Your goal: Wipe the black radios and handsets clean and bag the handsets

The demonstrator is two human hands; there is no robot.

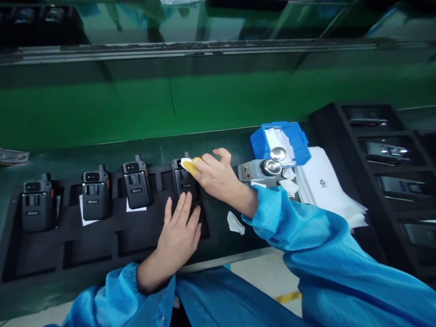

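My right hand (214, 175), with yellow finger cots on its fingertips, pinches a small white wipe (186, 164) against the top of a black handheld radio marked Riton (185, 185). My left hand (180, 229) lies with fingers stretched out, its fingertips at the lower edge of that same radio. To the left, more black radios stand in a row in the black foam tray (90, 254): one at the far left (37, 209), another in the middle (95, 200), and a third (136, 186) nearest my hands. White paper shows under some of them.
At right, a blue bin (303, 143) holds white wipes, beside a metal-topped dispenser (271, 168). A stack of white bags (327, 186) lies by a second black foam tray (344, 136) with several devices. One crumpled wipe (235, 223) rests on the green bench.
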